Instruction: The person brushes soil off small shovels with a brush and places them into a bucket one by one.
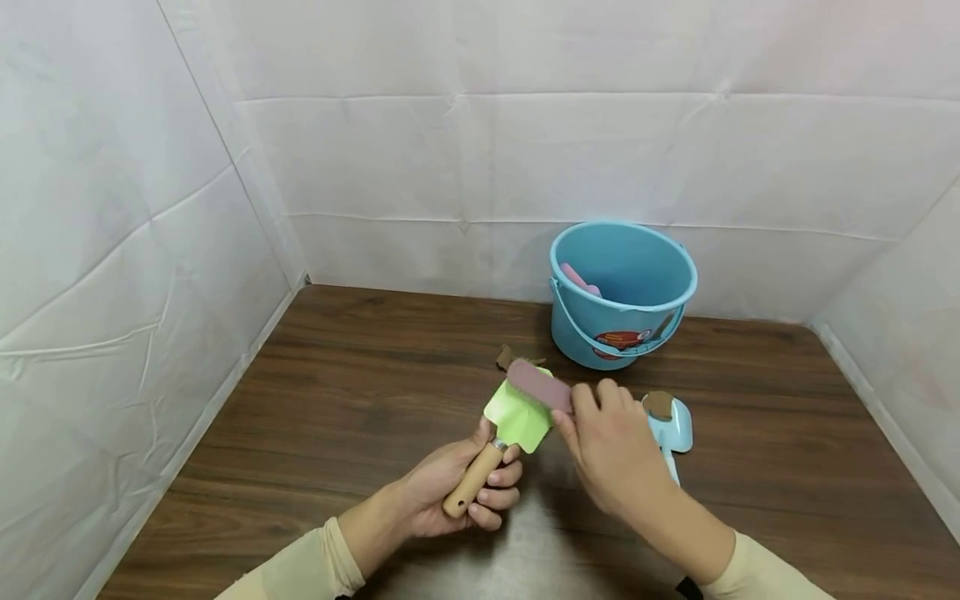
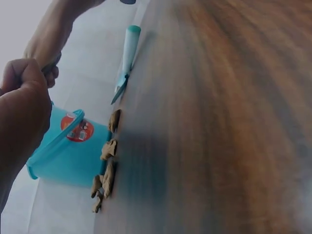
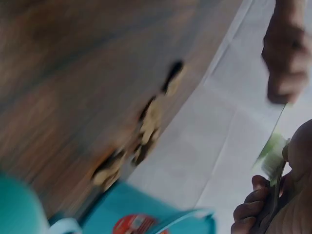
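Observation:
In the head view my left hand [image 1: 468, 487] grips the wooden handle of a small hand trowel [image 1: 517, 417] with a lime-green blade, tilted up off the table. My right hand [image 1: 618, 446] holds a flat mauve tool [image 1: 538, 385], blurred, across the top of that blade; it looks like a brush, with a pale bristle-like side [image 3: 274, 155] against the green in the right wrist view. Both hands are close together above the table. In the left wrist view they overlap and the trowel is mostly hidden.
A light blue bucket [image 1: 622, 329] with its handle down stands at the back, a pink item [image 1: 581, 279] inside. To the right lies a light blue garden tool [image 1: 681, 427]. Several brown clumps [image 2: 108, 178] lie on the wooden table [image 1: 337, 400] near the bucket. Pale sheets surround the table.

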Motion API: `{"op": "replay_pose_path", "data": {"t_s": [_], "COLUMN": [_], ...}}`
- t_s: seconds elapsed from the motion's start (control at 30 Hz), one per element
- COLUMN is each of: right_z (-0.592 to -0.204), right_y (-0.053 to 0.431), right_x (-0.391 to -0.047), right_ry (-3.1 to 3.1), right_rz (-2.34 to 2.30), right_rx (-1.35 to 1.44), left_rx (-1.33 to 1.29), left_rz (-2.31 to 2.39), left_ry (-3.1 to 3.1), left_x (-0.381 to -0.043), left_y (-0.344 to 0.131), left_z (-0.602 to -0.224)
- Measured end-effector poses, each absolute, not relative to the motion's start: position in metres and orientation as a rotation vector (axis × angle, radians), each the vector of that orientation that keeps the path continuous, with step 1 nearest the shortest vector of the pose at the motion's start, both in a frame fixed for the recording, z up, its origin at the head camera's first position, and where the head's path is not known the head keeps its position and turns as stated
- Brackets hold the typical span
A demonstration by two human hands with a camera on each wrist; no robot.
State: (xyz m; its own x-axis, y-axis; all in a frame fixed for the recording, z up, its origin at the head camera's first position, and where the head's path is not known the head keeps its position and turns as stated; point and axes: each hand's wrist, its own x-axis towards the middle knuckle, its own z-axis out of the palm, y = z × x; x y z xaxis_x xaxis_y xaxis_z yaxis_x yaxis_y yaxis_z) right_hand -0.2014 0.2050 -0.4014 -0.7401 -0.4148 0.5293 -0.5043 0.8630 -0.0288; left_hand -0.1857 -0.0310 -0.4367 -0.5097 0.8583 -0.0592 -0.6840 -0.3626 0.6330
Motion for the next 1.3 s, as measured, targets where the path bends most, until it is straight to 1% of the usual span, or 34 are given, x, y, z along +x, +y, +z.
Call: {"op": "replay_pose_path", "data": {"t_s": [0.1, 0.2, 0.3, 0.5, 0.63, 0.87, 1.0, 1.1, 1.2, 1.3], "right_z": [-0.398, -0.394, -0.39, -0.388, -0.394, -0.398, -0.395, -0.392, -0.39, -0.391], "right_y": [0.217, 0.223, 0.219, 0.202, 0.199, 0.214, 0.228, 0.229, 0.222, 0.208], "right_x": [-0.214, -0.218, -0.212, -0.186, -0.181, -0.202, -0.217, -0.221, -0.212, -0.197], "right_ry": [-2.534, -2.54, -2.534, -2.558, -2.566, -2.539, -2.501, -2.473, -2.481, -2.517], "right_rz": [0.23, 0.241, 0.282, 0.303, 0.263, 0.27, 0.289, 0.318, 0.367, 0.392], "right_rx": [0.589, 0.56, 0.603, 0.763, 0.796, 0.684, 0.61, 0.592, 0.638, 0.745], "left_rx": [0.365, 0.393, 0.428, 0.473, 0.478, 0.472, 0.475, 0.481, 0.482, 0.475], "left_rz": [1.967, 1.975, 1.995, 2.019, 2.026, 2.03, 2.031, 2.029, 2.028, 2.027], "left_ry": [0.747, 0.743, 0.739, 0.713, 0.706, 0.712, 0.73, 0.742, 0.74, 0.734], "left_x": [-0.185, -0.186, -0.189, -0.194, -0.196, -0.2, -0.202, -0.203, -0.203, -0.203], "left_y": [-0.031, -0.03, -0.028, -0.024, -0.023, -0.024, -0.026, -0.028, -0.027, -0.027], "left_z": [-0.44, -0.442, -0.442, -0.441, -0.443, -0.447, -0.446, -0.445, -0.445, -0.446]}}
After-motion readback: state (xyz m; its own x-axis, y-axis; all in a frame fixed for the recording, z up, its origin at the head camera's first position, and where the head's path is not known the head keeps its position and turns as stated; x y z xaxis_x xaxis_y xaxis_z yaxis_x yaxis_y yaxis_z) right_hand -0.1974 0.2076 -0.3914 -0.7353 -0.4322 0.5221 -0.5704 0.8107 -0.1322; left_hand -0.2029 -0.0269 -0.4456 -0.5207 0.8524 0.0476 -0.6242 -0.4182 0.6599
